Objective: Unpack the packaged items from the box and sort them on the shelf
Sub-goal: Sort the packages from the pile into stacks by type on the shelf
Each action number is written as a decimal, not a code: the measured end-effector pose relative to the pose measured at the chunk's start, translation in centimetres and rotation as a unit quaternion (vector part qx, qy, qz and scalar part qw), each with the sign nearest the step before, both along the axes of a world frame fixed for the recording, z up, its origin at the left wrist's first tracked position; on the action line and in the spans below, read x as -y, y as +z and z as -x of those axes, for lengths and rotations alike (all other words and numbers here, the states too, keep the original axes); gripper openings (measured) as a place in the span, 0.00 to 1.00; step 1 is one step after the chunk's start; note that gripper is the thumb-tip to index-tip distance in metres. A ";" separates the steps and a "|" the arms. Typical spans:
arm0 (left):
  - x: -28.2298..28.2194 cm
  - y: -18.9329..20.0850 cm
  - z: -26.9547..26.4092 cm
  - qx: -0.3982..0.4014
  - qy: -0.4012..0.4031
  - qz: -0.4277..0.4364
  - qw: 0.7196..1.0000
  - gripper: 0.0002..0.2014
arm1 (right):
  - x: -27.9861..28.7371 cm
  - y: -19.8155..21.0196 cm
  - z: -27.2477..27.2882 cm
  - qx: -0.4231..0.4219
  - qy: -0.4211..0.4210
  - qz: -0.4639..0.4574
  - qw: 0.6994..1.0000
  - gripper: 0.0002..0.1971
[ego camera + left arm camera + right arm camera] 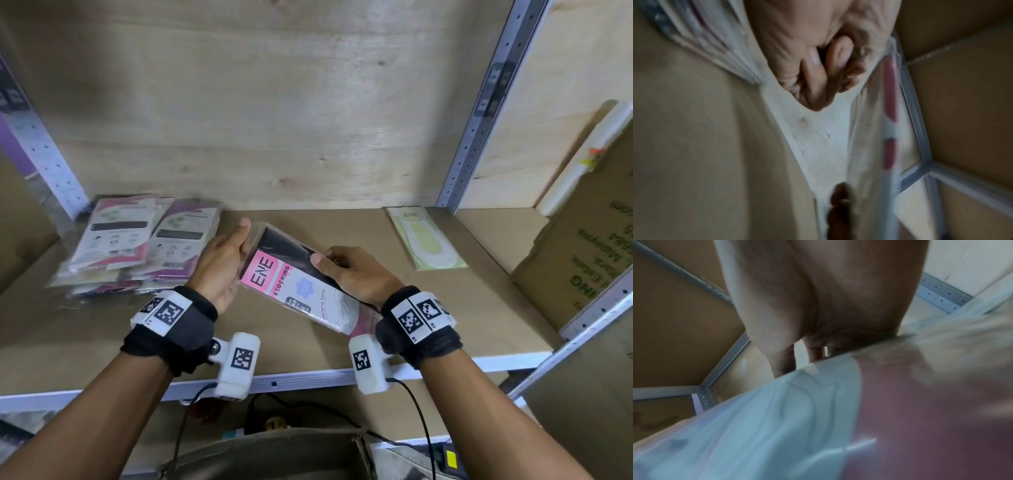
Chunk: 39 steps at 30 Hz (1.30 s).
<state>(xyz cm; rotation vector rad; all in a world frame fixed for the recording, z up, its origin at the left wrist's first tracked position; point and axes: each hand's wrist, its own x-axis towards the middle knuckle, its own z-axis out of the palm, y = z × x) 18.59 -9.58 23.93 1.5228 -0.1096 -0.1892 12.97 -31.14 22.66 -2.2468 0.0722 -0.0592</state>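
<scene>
Both hands hold a pink and white stocking packet (291,277) with dark stockings inside, tilted above the shelf board (342,342). My left hand (222,260) grips its left edge, thumb up along the top corner. My right hand (349,270) pinches the right edge, thumb on top. In the left wrist view, blurred, my curled fingers (818,73) lie against the packet's clear wrapper (869,129). In the right wrist view the packet (818,426) fills the lower part under my palm (818,296). A pile of pink and purple packets (137,246) lies at the shelf's left. One pale green packet (424,240) lies at the right.
A plywood back wall (274,102) closes the shelf. Perforated metal uprights (479,120) stand at both sides. A printed cardboard box (589,240) leans on the shelf at the far right. An open box rim (274,445) and cables show below the shelf's front edge.
</scene>
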 end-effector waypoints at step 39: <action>2.6 -2.5 1.8 0.096 0.022 -0.209 0.973 0.30 | -3.1 1.1 -0.4 0.008 -0.131 -0.311 0.941 0.09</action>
